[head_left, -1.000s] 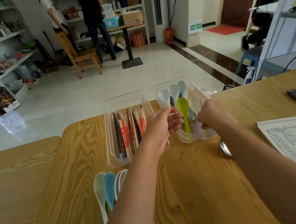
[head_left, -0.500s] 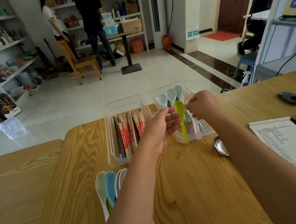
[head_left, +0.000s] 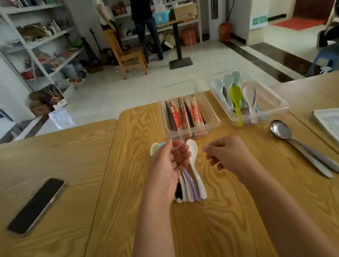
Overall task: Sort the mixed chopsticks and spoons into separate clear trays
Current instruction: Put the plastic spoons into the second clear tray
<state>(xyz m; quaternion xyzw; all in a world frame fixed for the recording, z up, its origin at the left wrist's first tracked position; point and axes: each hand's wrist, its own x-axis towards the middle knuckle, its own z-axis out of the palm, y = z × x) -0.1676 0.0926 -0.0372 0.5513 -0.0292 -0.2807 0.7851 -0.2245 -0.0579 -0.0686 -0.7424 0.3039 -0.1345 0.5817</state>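
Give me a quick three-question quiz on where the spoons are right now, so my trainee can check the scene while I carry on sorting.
1. True or false: the green spoon lies in the spoon tray.
2. The metal spoons lie: A in the spoon tray; B on the table, outside the tray; C stacked on the green spoon.
3. Which hand partly hides the loose plastic spoons?

Key: 1 true; 2 B; 3 the left hand.

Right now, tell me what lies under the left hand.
Plastic spoons on the table: white and purple handles, cream and blue bowls peeking out. The left hand covers the rest; count unclear.
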